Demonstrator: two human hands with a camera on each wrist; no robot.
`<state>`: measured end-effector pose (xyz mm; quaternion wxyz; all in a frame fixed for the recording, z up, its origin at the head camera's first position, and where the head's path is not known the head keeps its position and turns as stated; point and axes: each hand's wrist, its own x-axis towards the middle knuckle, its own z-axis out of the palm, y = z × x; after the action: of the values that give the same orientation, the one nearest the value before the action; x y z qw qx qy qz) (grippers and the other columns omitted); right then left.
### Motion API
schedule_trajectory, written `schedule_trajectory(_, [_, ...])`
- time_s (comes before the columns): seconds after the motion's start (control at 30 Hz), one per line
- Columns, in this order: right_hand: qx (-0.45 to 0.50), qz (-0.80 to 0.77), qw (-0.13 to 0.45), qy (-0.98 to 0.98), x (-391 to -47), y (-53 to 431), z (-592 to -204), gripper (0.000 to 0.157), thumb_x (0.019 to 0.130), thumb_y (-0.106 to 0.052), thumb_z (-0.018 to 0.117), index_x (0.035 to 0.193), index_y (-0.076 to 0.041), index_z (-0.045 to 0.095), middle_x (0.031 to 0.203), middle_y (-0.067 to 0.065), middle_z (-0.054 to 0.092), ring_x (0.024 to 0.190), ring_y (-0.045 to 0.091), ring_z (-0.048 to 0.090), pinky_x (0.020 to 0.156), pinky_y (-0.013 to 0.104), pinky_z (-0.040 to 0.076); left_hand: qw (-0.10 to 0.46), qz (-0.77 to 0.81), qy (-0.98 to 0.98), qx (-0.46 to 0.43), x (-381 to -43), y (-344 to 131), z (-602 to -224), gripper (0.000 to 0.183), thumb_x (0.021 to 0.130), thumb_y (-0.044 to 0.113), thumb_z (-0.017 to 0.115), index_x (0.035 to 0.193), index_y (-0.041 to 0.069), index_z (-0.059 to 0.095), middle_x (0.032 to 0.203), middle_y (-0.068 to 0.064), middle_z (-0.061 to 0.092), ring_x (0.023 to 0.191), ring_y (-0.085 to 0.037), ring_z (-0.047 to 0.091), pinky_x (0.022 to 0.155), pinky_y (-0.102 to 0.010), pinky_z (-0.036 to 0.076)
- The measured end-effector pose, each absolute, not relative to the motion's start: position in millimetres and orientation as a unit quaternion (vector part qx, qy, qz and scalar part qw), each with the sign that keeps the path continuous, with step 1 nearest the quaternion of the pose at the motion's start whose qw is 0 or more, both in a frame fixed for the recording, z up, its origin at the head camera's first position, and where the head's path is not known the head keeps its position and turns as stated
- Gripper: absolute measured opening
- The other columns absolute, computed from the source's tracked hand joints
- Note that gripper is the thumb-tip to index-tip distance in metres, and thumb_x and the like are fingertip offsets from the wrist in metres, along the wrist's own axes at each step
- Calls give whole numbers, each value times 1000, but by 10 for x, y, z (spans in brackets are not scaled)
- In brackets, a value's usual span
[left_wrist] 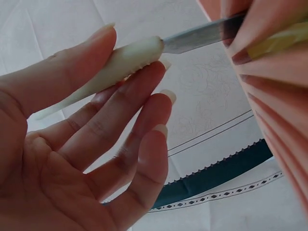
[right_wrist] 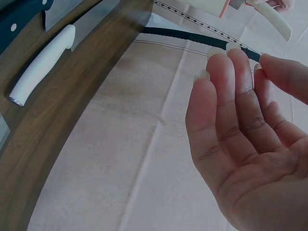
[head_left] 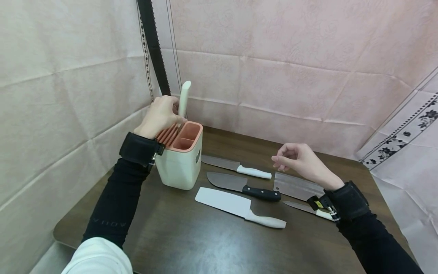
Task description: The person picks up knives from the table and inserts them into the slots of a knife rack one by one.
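Observation:
My left hand pinches a knife by its pale cream handle between thumb and fingers. In the left wrist view, part of the blade shows between the handle and the orange slots; the rest of the blade is hidden in them. The knife holder has a cream body and an orange slotted top with two open compartments. Over the table's right side, my right hand hovers above a cleaver blade, fingers loosely curled and holding nothing.
On the brown table lie a white-handled knife, a black-handled knife, an all-white cleaver and a small white-handled knife. Pale cloth hangs behind the table and at its left.

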<state>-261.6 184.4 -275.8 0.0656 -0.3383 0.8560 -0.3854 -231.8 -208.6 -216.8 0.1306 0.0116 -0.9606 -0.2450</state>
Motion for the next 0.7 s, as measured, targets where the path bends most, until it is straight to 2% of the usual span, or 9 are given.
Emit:
schedule_trajectory(0.43, [-335, -395, 64, 853, -2570, 1908, -2826, 21, 86, -26, 64, 87, -5, 62, 79, 14, 71, 67, 19, 64, 58, 27, 56, 123, -198, -971, 43, -2330, -2052, -2251, 31, 77, 22, 71, 95, -1, 61, 87, -21, 66, 77, -32, 59, 65, -48, 49])
schedule_trajectory(0.7, [-310, -397, 55, 862, -2510, 1988, -2894, 19, 85, -25, 65, 86, -7, 62, 78, 13, 71, 64, 20, 63, 55, 27, 54, 100, -190, -976, 48, -2410, -2040, -2313, 32, 78, 19, 70, 99, -2, 59, 91, -22, 64, 78, -34, 58, 67, -50, 51])
